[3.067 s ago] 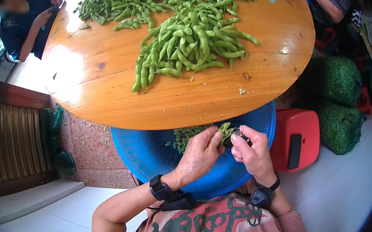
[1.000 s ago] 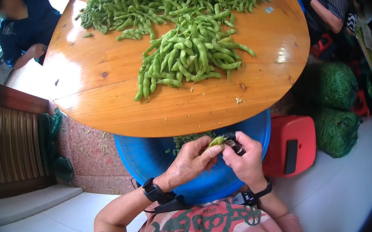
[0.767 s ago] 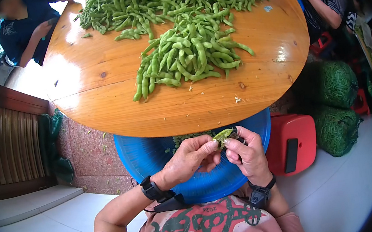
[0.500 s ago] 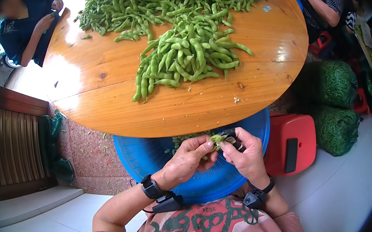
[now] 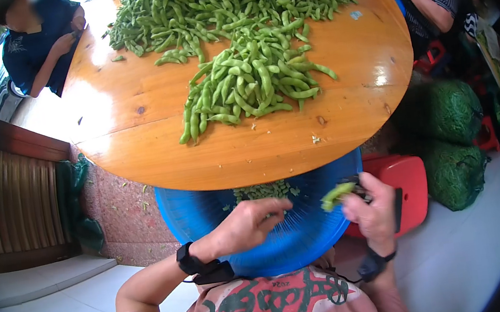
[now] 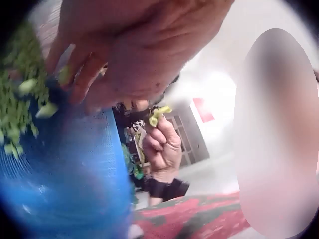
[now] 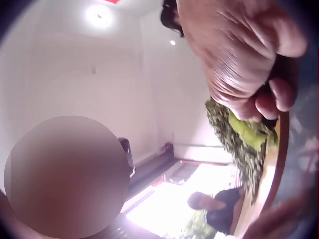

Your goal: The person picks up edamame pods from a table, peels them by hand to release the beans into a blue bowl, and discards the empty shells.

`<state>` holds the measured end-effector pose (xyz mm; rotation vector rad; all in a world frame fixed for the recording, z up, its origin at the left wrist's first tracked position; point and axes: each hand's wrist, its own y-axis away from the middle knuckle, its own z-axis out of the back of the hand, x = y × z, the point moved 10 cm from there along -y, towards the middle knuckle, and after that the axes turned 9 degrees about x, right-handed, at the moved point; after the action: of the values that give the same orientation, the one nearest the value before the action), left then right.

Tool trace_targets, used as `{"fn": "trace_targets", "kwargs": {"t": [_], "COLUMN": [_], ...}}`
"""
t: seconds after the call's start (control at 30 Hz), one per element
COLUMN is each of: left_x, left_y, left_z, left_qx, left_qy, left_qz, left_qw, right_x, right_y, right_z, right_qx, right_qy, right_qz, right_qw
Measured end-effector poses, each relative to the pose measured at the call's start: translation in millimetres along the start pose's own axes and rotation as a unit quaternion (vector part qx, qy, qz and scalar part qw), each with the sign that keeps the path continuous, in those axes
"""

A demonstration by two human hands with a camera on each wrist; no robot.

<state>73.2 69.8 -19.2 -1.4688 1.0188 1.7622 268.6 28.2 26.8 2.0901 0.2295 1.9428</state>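
My right hand [image 5: 370, 206] is raised over the right rim of a blue basin [image 5: 173, 220] and pinches a split green soybean pod [image 5: 337, 195]. Something black sits at its index finger, largely covered by the pod and hand. Over the middle of the basin is my left hand [image 5: 246, 226], its fingers loosely bent. Blurred green beans [image 6: 47, 110] show just below those fingers in the left wrist view. Shelled beans [image 5: 264, 191] lie in the basin at its far side, partly under the table edge.
A wooden table [image 5: 149, 160] overhangs the basin and bears a big heap of soybean pods [image 5: 253, 83]. A red stool [image 5: 408, 179] stands at the right, beside stacked green net sacks [image 5: 454, 173]. Two other people sit by the table's far sides.
The hands were together working on a pod. Now they are apart: the right has swung right with the split pod, the left has drawn back slightly to the left.
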Motion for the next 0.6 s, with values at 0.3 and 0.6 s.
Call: {"fn": "trace_targets", "kwargs": {"t": [0.3, 0.6], "left_x": [-112, -110], "left_y": [13, 4], "left_z": [129, 120], "left_qx": [-0.29, -0.268], "left_qy": [-0.429, -0.461], "left_qz": [-0.068, -0.121], "left_qw": [0.853, 0.837], "right_x": [30, 47], "right_y": [30, -8], "right_z": [98, -5], "right_qx": [-0.082, -0.023], "right_qy": [0.518, 0.323], "right_qz": [0.007, 0.142], "right_qw": [0.851, 0.935]}}
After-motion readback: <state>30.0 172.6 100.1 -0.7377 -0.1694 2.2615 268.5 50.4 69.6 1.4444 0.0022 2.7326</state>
